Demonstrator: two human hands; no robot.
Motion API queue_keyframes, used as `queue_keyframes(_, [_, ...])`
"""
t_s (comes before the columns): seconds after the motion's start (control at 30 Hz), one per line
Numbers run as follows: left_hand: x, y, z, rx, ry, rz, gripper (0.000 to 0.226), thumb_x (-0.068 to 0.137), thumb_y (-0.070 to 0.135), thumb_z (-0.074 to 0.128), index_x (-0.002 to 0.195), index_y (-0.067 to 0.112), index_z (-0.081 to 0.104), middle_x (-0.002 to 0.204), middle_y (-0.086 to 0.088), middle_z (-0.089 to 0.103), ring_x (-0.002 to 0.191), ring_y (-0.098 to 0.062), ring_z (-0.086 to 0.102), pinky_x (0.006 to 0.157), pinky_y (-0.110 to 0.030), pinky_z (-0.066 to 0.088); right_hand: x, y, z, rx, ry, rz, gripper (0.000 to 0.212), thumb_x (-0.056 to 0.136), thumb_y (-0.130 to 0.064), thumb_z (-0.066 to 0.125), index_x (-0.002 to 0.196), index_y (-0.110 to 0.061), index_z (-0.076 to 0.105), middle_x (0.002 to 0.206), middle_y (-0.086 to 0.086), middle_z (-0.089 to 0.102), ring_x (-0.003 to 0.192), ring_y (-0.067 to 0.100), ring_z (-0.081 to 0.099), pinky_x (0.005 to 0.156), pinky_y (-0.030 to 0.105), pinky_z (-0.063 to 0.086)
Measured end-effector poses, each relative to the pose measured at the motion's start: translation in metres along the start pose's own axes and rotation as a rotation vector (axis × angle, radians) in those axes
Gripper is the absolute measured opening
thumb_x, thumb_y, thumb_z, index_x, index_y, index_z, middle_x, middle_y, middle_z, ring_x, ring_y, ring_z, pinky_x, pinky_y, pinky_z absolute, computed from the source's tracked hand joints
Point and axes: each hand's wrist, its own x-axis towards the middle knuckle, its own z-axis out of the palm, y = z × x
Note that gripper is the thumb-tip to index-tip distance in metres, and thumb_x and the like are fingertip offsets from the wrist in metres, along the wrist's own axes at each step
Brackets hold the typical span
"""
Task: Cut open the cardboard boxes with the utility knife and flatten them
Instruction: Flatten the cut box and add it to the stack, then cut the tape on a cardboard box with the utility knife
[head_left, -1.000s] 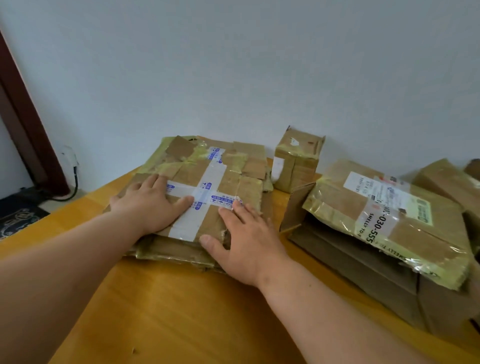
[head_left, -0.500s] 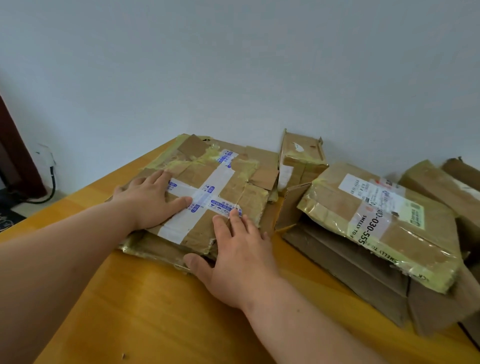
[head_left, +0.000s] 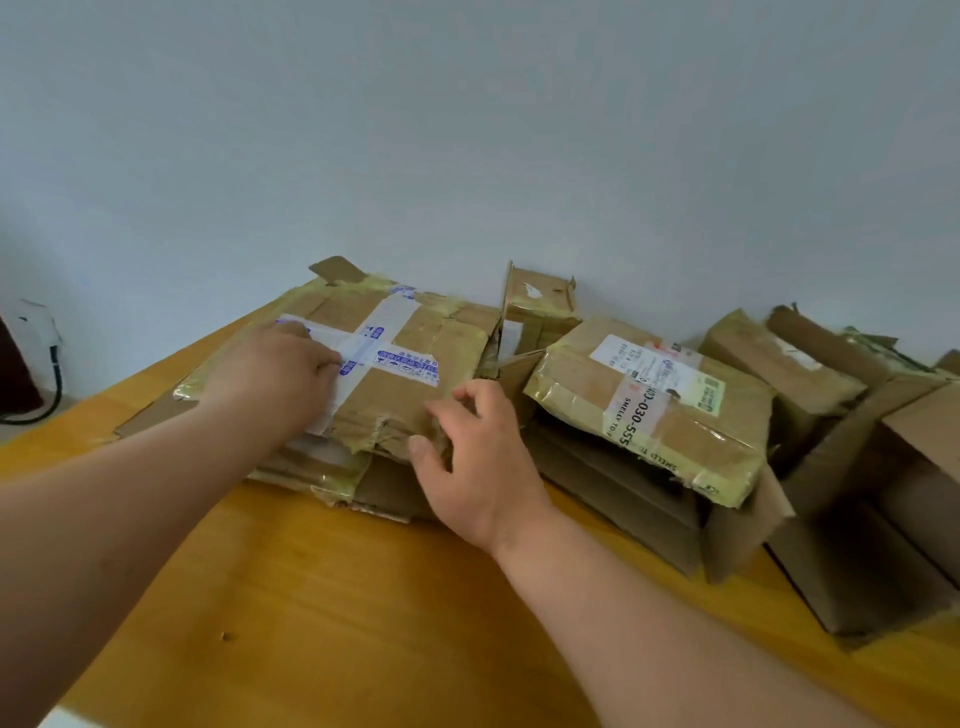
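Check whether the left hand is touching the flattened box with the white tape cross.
Touching. The head view shows the left hand lying on top of the flattened box, fingers on its white tape, no gap visible.

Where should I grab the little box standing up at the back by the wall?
Take the small upright box by its two side walls near the top, coming down from above. It stands taller than the flattened cardboard around it, so the top is free while its lower part is hemmed in.
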Motion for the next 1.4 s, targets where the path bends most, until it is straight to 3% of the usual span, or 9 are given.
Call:
queue_keyframes(0.13, [-0.007, 0.038, -0.009, 0.031, -0.009, 0.020, 0.040, 0.101, 0.027, 0.037, 0.136, 0.039, 0.053, 0.139, 0.005, 0.053, 0.109, -0.022, 0.058, 0.076, -0.034, 0.054, -0.019, 0.021, -0.026, -0.243, 0.123, -0.029, 0.035, 0.093, -0.031, 0.057, 0.124, -0.016, 0.065, 0.117, -0.001, 0.050, 0.111, 0.018, 0.046, 0.099, 0.037, 0.044])
queue_keyframes(0.3, [-0.013, 0.093, -0.015, 0.054, -0.036, 0.094, 0.058, 0.098, 0.018, 0.039, 0.147, 0.049, 0.027, 0.141, -0.003, 0.051, 0.108, -0.027, 0.059, 0.075, -0.035, 0.053, -0.047, 0.050, -0.080, -0.506, 0.090, 0.145, 0.045, 0.091, -0.032, 0.058, 0.135, -0.023, 0.055, 0.145, 0.003, 0.039, 0.141, 0.025, 0.028, 0.120, 0.044, 0.019])
queue_keyframes(0.43, [-0.022, 0.136, -0.015, 0.133, -0.061, 0.207, 0.044, 0.095, 0.014, 0.045, 0.134, 0.035, 0.048, 0.125, 0.000, 0.060, 0.109, -0.023, 0.058, 0.089, -0.037, 0.051, -0.069, 0.075, -0.112, -0.575, 0.040, 0.308, 0.069, 0.089, -0.033, 0.061, 0.151, -0.026, 0.030, 0.163, 0.007, 0.012, 0.152, 0.029, 0.004, 0.122, 0.047, 0.003])
queue_keyframes(0.6, [-0.029, 0.173, -0.002, 0.129, -0.016, 0.299, 0.015, 0.097, 0.028, 0.049, 0.109, 0.026, 0.058, 0.092, 0.003, 0.060, 0.083, -0.017, 0.056, 0.069, -0.033, 0.048, -0.085, 0.095, -0.127, -0.577, 0.045, 0.384, 0.087, 0.089, -0.031, 0.062, 0.156, -0.024, 0.008, 0.165, 0.009, 0.005, 0.150, 0.030, 0.011, 0.121, 0.046, 0.015])
queue_keyframes(0.77, [-0.021, 0.184, 0.007, 0.047, -0.019, 0.257, 0.060, 0.083, 0.014, 0.063, 0.139, 0.023, 0.041, 0.136, -0.005, 0.043, 0.124, -0.027, 0.041, 0.096, -0.042, 0.045, -0.081, 0.108, -0.132, -0.581, 0.047, 0.383, 0.087, 0.087, -0.034, 0.065, 0.155, -0.020, 0.012, 0.152, 0.007, 0.029, 0.137, 0.027, 0.028, 0.107, 0.042, 0.037])
queue_keyframes(0.97, [-0.012, 0.181, 0.026, 0.097, 0.020, 0.184, 0.065, 0.084, 0.023, 0.064, 0.142, 0.019, 0.037, 0.144, -0.008, 0.033, 0.133, -0.031, 0.029, 0.104, -0.047, 0.039, -0.082, 0.119, -0.128, -0.620, 0.061, 0.329, 0.081, 0.085, -0.025, 0.064, 0.151, -0.020, 0.018, 0.148, 0.011, 0.030, 0.135, 0.032, 0.029, 0.109, 0.046, 0.035])
queue_keyframes(1.1, [-0.005, 0.179, 0.026, -0.073, -0.084, 0.002, 0.039, 0.088, 0.014, 0.056, 0.126, 0.017, 0.048, 0.110, -0.009, 0.054, 0.101, -0.029, 0.053, 0.082, -0.045, 0.052, -0.086, 0.124, -0.128, -0.585, 0.074, 0.319, 0.081, 0.088, -0.033, 0.061, 0.153, -0.021, 0.015, 0.153, 0.009, 0.027, 0.143, 0.034, 0.020, 0.116, 0.049, 0.025])
queue_keyframes(1.23, [-0.006, 0.185, 0.019, -0.205, -0.001, -0.005, 0.025, 0.093, 0.010, 0.045, 0.115, 0.020, 0.050, 0.084, -0.004, 0.057, 0.076, -0.023, 0.056, 0.059, -0.036, 0.045, -0.096, 0.124, -0.131, -0.546, 0.073, 0.390, 0.084, 0.093, -0.043, 0.055, 0.156, -0.021, 0.004, 0.161, 0.005, 0.014, 0.149, 0.040, 0.007, 0.120, 0.054, 0.012])
queue_keyframes(1.4, [-0.021, 0.190, -0.010, -0.299, 0.160, 0.069, 0.012, 0.098, 0.021, 0.048, 0.107, 0.014, 0.051, 0.081, -0.006, 0.057, 0.072, -0.024, 0.053, 0.058, -0.033, 0.038, -0.106, 0.115, -0.140, -0.516, 0.090, 0.424, 0.082, 0.096, -0.047, 0.051, 0.156, -0.020, 0.004, 0.164, 0.003, 0.010, 0.138, 0.038, 0.033, 0.110, 0.051, 0.031])
